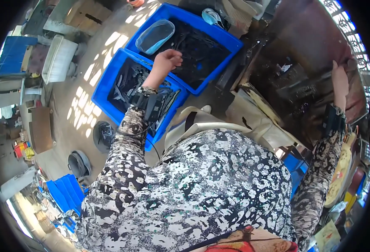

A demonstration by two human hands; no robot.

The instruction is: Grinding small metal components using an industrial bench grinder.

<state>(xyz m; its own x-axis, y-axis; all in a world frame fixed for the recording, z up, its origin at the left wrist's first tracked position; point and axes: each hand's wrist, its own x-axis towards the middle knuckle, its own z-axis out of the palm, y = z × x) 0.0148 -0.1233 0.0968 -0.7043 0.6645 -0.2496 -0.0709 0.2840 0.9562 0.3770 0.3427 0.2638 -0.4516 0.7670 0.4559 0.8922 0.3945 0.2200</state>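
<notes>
Left hand (167, 61), upper centre of frame: fingers loosely curled and holding nothing visible, hovering over the farther of two blue crates (218, 33), which holds dark parts and a clear plastic container (154, 36) at its upper-left corner. Nearer blue crate (105, 82), just below-left and touching the first, stands on the concrete floor (67, 101) with dark strips inside. Right hand (340, 80), far right of frame: fingers extended, resting flat against a dark machine surface (294, 80).
</notes>
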